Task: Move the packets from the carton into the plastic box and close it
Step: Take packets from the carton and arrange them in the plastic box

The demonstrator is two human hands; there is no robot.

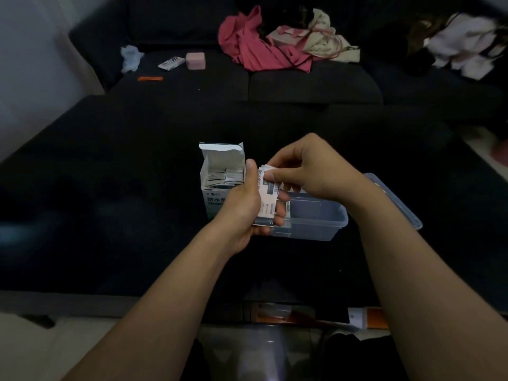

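A white carton (220,171) stands open on the dark table, flap up, with several small packets (225,178) inside. Just right of it, my left hand (244,204) grips a stack of white packets (266,204) upright. My right hand (310,169) pinches the top of that same stack with thumb and fingers. Behind and below the hands sits the clear plastic box (316,218), open. Its clear lid (395,202) lies to the right, partly under my right forearm.
The dark table (110,202) spreads wide to the left. Behind it is a dark sofa (316,83) with pink and beige clothes (264,42), a pink case (195,60), a white tube (171,62) and an orange item (150,78).
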